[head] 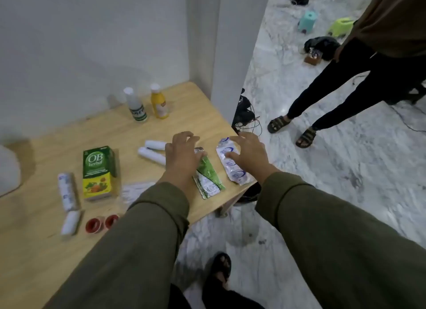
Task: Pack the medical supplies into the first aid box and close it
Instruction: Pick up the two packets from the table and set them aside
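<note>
Pill packs lay under both hands: the left hand (182,154) spread its fingers on the green pack (208,177), the right hand (247,154) spread over the white pack (231,164).

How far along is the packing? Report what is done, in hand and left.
Done: nothing visibly packed; no first aid box can be made out in view.
In hand: the left hand rests on the green sachet, the right hand on the white-blue strip, fingers spread, neither lifted.
Left: the OB herbal carton, two bottles, the white rolls and red tape rolls lie on the table.
</note>
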